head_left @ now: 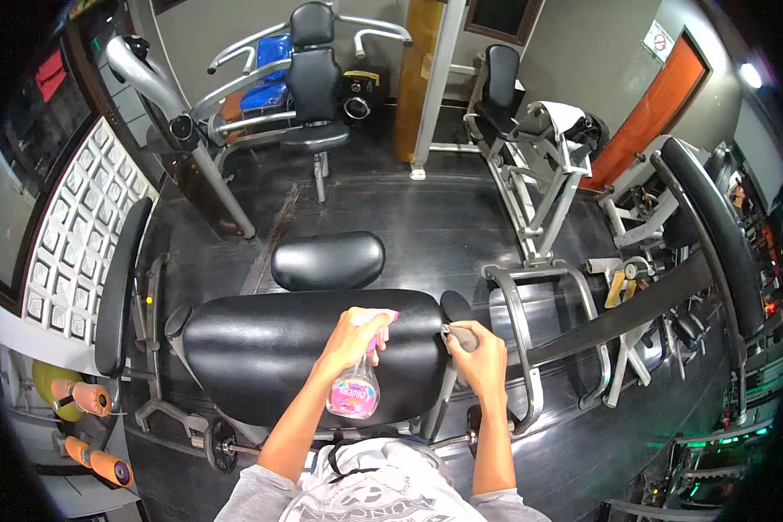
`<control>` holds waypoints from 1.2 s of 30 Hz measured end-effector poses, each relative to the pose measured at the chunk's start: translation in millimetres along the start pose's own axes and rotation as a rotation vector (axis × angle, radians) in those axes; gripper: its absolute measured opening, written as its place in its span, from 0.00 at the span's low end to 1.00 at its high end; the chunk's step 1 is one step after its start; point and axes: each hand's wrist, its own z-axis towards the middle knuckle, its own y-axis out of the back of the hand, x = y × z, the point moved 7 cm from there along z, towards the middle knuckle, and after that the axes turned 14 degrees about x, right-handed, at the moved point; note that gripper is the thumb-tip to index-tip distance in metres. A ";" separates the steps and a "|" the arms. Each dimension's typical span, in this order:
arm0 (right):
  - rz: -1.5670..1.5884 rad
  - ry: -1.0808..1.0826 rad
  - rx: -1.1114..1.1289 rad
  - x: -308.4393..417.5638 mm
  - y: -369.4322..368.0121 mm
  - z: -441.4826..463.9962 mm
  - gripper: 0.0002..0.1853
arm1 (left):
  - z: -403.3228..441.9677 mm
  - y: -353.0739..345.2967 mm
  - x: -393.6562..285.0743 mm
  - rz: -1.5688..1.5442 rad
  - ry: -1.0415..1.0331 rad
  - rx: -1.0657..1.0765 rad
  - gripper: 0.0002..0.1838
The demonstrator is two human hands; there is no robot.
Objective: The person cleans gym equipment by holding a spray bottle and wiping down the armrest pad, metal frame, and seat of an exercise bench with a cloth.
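My left hand [350, 342] is wrapped round the neck of a clear spray bottle [354, 397] with a pink trigger head and a colourful label. The bottle hangs upright over a wide black padded bench [252, 344], its nozzle facing right. My right hand [481, 364] is closed on a small greyish cloth [463, 337], at the right end of the bench pad. Whether the cloth touches the pad I cannot tell. Just beyond the bench sits a smaller black pad [328, 260].
A machine with a black seat [314, 137] stands at the back, a leg machine [544, 187] to its right. Silver frame tubes [526, 348] rise right of the bench. A long black pad [122, 291] stands on the left. Weight plates [221, 446] sit low near my body.
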 end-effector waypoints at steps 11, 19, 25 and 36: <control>-0.411 0.180 0.012 35.3 -31.2 59.3 0.13 | -3.1 6.5 7.3 -0.160 -0.115 0.030 0.21; -0.471 0.322 0.287 64.5 -65.0 78.1 0.12 | -9.2 8.7 11.3 -0.102 -0.208 -0.061 0.19; -0.302 0.108 0.351 11.5 -13.1 88.6 0.15 | -11.6 7.2 7.2 -0.116 -0.185 -0.099 0.14; -0.497 0.289 0.321 37.9 -102.7 164.6 0.16 | -12.5 7.0 9.2 -0.090 -0.090 -0.136 0.16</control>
